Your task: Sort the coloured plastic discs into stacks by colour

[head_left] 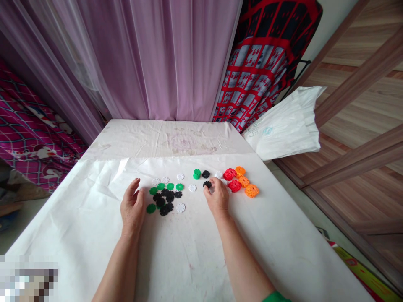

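My right hand (218, 198) has its thumb and forefinger closed on a black notched plastic disc (207, 184), a snowflake-type building piece. Just beyond it lie another black disc (205, 174) and a green stack of discs (197, 173). My left hand (132, 206) rests on its edge at the left of the loose pieces, thumb apart from the fingers, holding nothing. Beside it are scattered green discs (151, 208), a cluster of black discs (169, 196) and several white discs (180, 207). White discs (218, 174) are partly hidden behind my right hand.
Red stacks (234, 186) and orange stacks (252, 191) of discs stand right of my right hand. Everything lies on a white-covered table (182, 260). A white bag (286, 126) is at its right far edge; purple curtains (176, 58) hang behind.
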